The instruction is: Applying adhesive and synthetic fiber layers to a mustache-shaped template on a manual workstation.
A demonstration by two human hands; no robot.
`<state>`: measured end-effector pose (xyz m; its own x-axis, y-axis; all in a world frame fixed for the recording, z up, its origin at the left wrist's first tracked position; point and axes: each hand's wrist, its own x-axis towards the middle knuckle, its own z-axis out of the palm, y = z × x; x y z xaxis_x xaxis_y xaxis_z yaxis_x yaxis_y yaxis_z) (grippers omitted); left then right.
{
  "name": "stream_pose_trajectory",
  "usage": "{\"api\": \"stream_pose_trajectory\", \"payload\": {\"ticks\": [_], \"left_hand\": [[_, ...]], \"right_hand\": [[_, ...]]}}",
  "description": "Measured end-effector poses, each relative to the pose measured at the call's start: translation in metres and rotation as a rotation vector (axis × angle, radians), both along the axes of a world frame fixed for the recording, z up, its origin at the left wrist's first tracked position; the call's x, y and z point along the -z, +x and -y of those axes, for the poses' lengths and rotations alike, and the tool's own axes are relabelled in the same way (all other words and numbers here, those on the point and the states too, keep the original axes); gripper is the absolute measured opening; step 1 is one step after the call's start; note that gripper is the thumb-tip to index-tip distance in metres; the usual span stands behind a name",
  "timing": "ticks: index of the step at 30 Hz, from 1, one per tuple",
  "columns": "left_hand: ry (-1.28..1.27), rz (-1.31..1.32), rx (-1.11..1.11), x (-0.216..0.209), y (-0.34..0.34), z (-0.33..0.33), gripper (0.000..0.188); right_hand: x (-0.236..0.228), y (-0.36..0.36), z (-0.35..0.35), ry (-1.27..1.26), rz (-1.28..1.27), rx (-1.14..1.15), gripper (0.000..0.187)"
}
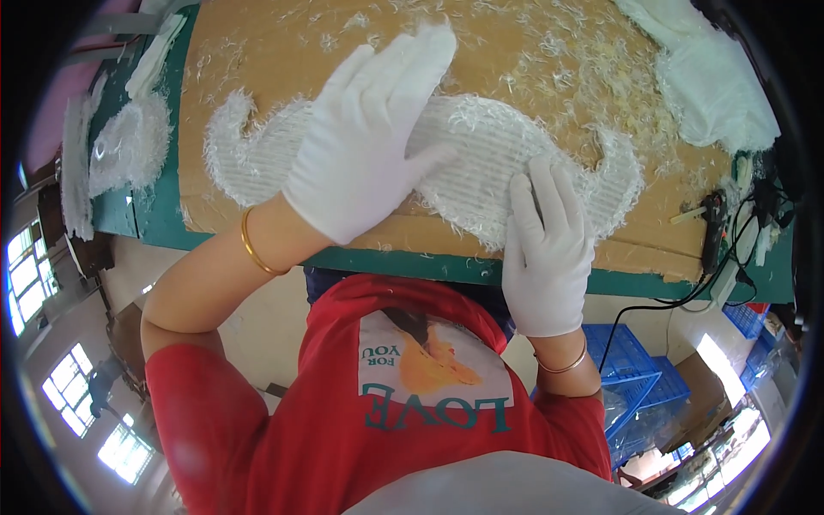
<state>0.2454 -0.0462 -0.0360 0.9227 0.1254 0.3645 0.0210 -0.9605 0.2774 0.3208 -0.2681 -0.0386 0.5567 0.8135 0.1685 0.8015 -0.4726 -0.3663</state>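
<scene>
A white, mustache-shaped piece (481, 137) with curled ends, faint ridged rows and a shaggy fringed edge lies flat on a brown cardboard sheet (343, 230). My left hand (365, 142), in a white glove, is stretched out flat across the left part of the piece, its fingertips reaching past the far edge. The glove hides part of the piece beneath it. With its fingers extended, my right hand (549, 240), also gloved in white, rests on the near right part of the piece. Neither hand grips anything that shows.
Loose white shreds (558, 60) litter the cardboard. A glue gun (714, 227) with black cables is at the right edge of the green table (421, 262). White fringe material (133, 146) lies at left, a translucent white bundle (712, 86) at far right. Blue crates (631, 378) stand below.
</scene>
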Motion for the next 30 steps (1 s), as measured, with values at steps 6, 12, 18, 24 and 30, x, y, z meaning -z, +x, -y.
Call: {"api": "stream_pose_trajectory", "payload": {"ticks": [6, 12, 18, 24, 30], "left_hand": [[-0.411, -0.294, -0.042, -0.001, 0.001, 0.001, 0.09], [-0.354, -0.191, 0.015, 0.004, -0.001, 0.005, 0.07], [-0.098, -0.033, 0.211, 0.008, -0.016, 0.024, 0.049], [0.113, -0.024, -0.093, -0.012, -0.02, 0.03, 0.069], [-0.254, -0.214, -0.013, -0.002, -0.019, 0.016, 0.064]], "right_hand": [[0.0, 0.001, -0.002, -0.029, -0.035, 0.009, 0.036], [0.0, -0.001, -0.002, -0.033, -0.005, 0.011, 0.036], [0.007, -0.001, 0.001, 0.004, 0.065, -0.02, 0.039], [0.009, -0.002, 0.002, 0.008, 0.079, -0.023, 0.038], [0.008, -0.004, 0.001, -0.007, 0.045, -0.01, 0.035]]}}
